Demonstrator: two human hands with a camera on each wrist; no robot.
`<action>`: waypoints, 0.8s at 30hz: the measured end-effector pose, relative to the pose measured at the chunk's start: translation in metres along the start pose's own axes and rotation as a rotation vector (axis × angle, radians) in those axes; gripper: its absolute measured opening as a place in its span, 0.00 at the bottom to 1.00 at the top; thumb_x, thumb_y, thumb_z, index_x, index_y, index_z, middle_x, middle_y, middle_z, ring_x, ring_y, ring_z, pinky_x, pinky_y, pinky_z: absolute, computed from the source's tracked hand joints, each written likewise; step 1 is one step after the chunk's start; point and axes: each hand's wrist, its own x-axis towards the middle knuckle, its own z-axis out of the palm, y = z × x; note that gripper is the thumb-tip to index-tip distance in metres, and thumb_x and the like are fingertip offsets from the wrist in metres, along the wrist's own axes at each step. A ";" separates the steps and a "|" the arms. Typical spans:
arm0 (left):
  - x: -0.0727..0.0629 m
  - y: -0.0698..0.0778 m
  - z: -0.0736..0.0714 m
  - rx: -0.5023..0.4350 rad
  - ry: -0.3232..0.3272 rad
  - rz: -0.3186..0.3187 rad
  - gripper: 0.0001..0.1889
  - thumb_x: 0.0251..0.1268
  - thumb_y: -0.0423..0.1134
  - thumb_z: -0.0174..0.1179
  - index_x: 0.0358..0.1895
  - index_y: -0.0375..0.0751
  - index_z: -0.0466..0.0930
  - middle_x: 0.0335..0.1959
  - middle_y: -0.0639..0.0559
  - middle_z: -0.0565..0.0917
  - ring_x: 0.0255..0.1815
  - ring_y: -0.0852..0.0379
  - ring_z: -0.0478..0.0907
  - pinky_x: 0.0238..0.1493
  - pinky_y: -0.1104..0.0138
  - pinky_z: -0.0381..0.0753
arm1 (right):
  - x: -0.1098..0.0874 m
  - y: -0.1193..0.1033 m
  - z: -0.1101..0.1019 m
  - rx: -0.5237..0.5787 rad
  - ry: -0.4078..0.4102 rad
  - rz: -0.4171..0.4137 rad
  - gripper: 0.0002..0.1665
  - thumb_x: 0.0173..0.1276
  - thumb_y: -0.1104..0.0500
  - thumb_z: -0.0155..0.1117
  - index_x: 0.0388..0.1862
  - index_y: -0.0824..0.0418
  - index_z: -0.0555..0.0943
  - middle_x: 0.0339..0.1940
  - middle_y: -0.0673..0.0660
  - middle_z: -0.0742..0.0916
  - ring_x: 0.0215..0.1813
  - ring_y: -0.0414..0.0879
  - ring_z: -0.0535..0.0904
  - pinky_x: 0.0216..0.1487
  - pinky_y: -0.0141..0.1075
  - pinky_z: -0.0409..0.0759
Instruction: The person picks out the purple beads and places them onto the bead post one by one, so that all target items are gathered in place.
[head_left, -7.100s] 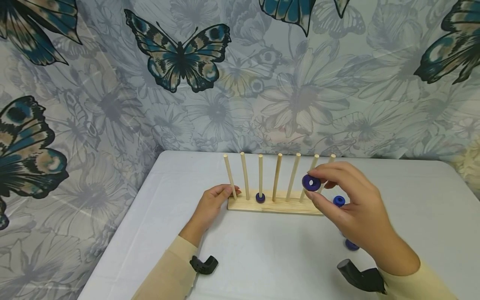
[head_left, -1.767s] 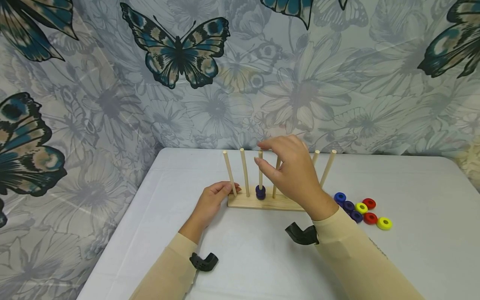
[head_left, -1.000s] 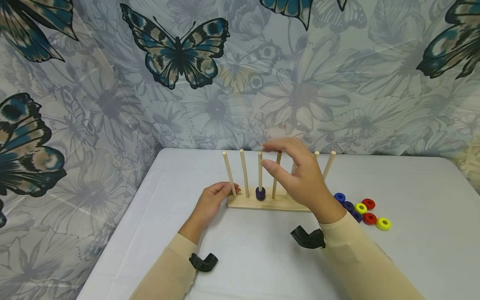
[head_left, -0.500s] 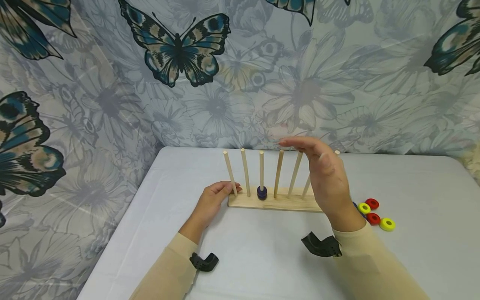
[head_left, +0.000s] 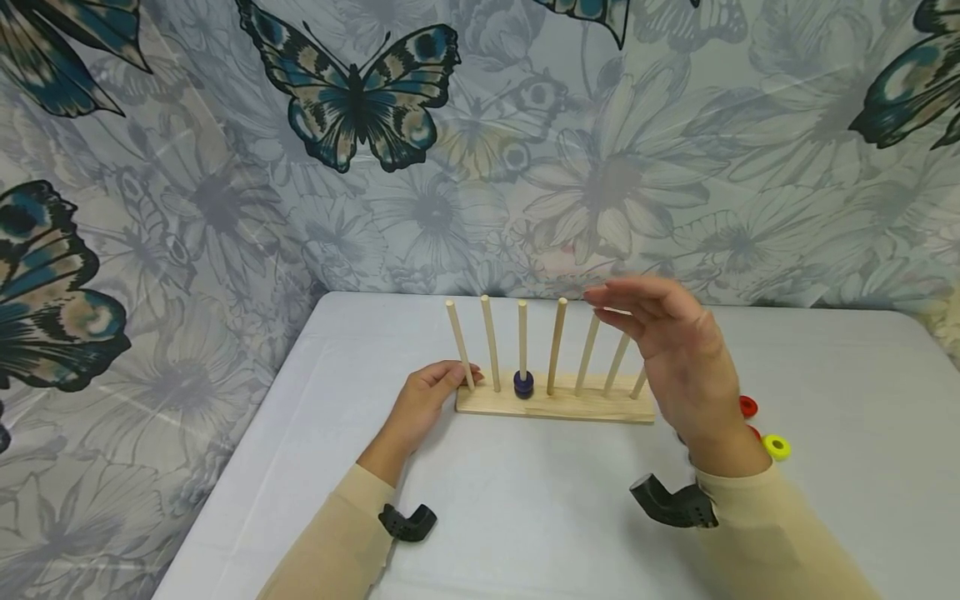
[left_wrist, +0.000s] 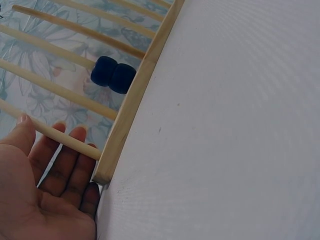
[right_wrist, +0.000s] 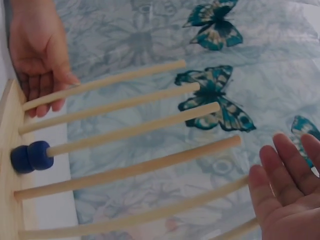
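Note:
A wooden peg stand (head_left: 555, 407) with a row of upright pegs lies across the table. Two dark blue rings (head_left: 523, 385) are stacked at the foot of its third peg from the left; in the left wrist view these blue rings (left_wrist: 113, 75) touch each other by the base. My left hand (head_left: 423, 400) holds the stand at its left end, thumb and fingers on either side of the end peg (left_wrist: 65, 136). Above the stand's right part, my right hand (head_left: 686, 367) is raised with fingers extended and nothing in it, overlapping the rightmost pegs in the head view.
A yellow ring (head_left: 777, 447) and a red ring (head_left: 747, 407) lie on the white table (head_left: 525, 500) right of the stand. Other loose rings there are mostly hidden behind my right wrist. A butterfly-patterned cloth (head_left: 435, 208) hangs behind the table.
Seven seconds ago my right hand held a blue ring and one ring was on the third peg; now two are. Since then the right hand has moved rightward, away from that peg, its fingers straightening.

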 end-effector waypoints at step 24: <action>0.001 0.000 0.000 -0.016 -0.006 -0.004 0.18 0.88 0.45 0.59 0.59 0.33 0.89 0.54 0.44 0.91 0.67 0.50 0.81 0.74 0.56 0.72 | -0.043 -0.015 -0.034 -0.068 -0.136 0.044 0.32 0.92 0.56 0.31 0.77 0.78 0.69 0.72 0.68 0.81 0.75 0.59 0.75 0.69 0.43 0.75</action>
